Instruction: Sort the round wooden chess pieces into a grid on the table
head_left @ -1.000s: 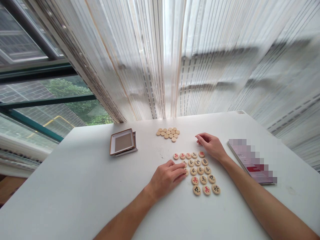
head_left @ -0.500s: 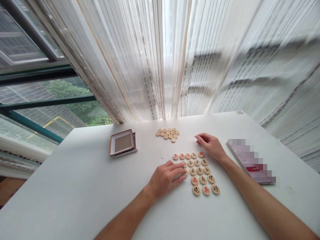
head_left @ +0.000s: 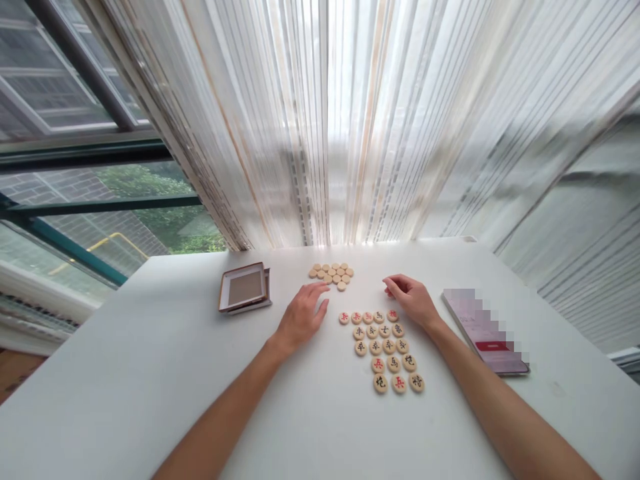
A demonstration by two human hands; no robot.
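My left hand (head_left: 303, 313) is over the table with its fingers apart and nothing in them, just below a cluster of plain wooden discs (head_left: 336, 268). One disc (head_left: 341, 286) at the cluster's near side is closest to its fingertips. My right hand (head_left: 411, 298) rests with curled fingers to the right of the cluster; its palm side is hidden. Between and below the hands lie rows of Chinese chess pieces (head_left: 375, 347), face up, with red and black characters. A red piece (head_left: 393, 315) at the top row's right end is nearest my right hand.
An open shallow box (head_left: 224, 293) stands at the left on the white table (head_left: 150, 373). A flat phone-like device (head_left: 475, 327), partly blurred out, lies beyond my right forearm. String curtains (head_left: 340, 133) hang along the table's far edge, with a window (head_left: 100, 200) at the left.
My left hand has lifted off the second and third rows' left ends and moved up and left towards the plain discs, uncovering two pieces. My right hand stays curled in about the same spot.
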